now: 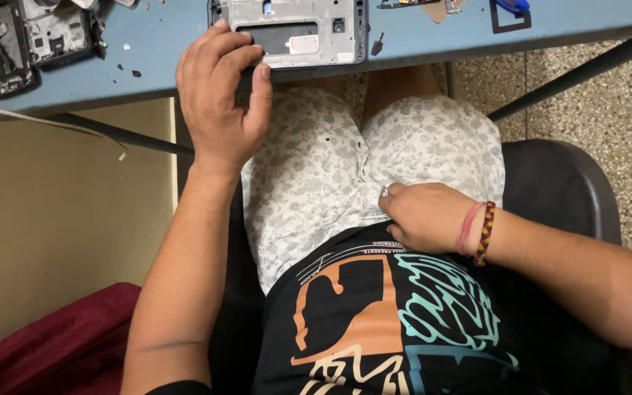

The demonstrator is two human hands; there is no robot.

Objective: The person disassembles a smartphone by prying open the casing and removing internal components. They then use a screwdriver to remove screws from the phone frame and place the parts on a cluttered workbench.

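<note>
My left hand (221, 99) rests on the front edge of the blue table (162, 44), its fingertips touching the left end of a grey opened phone frame (298, 31) that lies flat there. My right hand (422, 217) is down in my lap, fingers curled against the patterned shorts (316, 175); something small and pale shows at its fingertips, and I cannot tell what it is. Two bracelets, one pink and one braided, circle that wrist.
Another dismantled phone (27, 40) lies at the table's far left, with loose small parts and screws (134, 73) scattered nearby. A black chair (557, 190) is under me. Dark table legs (572, 77) cross the speckled floor. A maroon cloth (67, 344) sits low left.
</note>
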